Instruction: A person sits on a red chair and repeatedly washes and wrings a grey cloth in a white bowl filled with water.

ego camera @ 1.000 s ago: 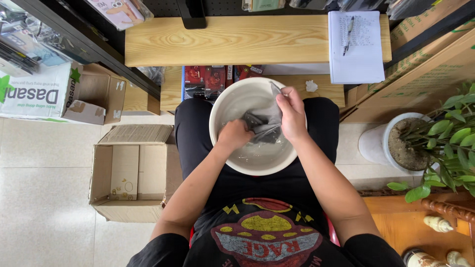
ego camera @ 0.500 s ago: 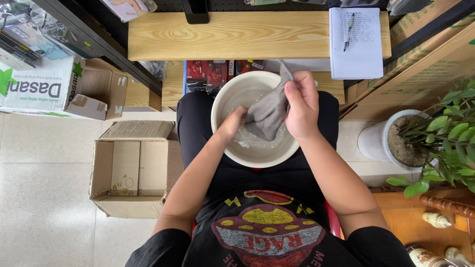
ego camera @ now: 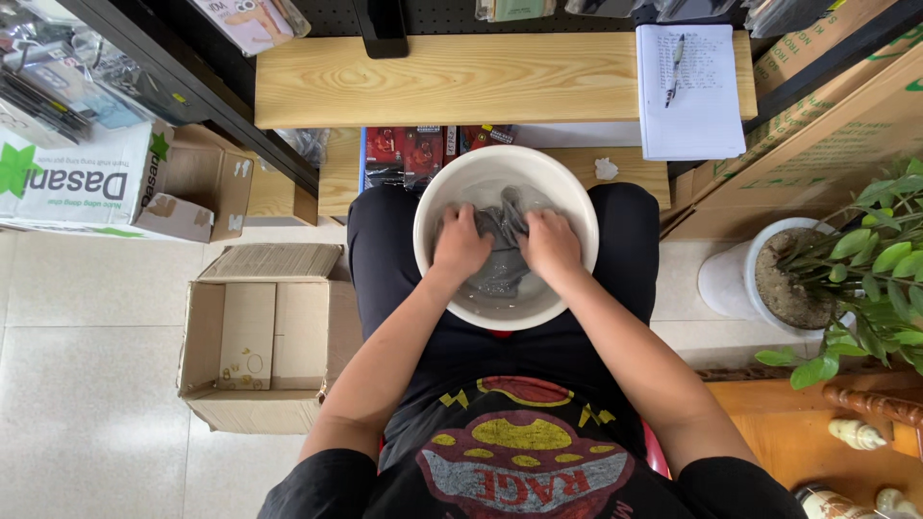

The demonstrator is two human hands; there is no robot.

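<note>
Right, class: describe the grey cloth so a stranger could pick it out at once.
Find the round white plastic basin on the seated person's lap. Inside, between the left hand and right hand, lies the crumpled grey cloth, the only dark, wet, soft thing there.

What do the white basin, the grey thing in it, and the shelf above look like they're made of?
White basin: probably plastic, with a smooth, evenly coloured, slightly glossy rim.
Grey cloth: fabric, wet-looking, limp and creased between the left hand and right hand.
Shelf: light wood or wood-look laminate, with visible grain lines and a matte finish.
</note>
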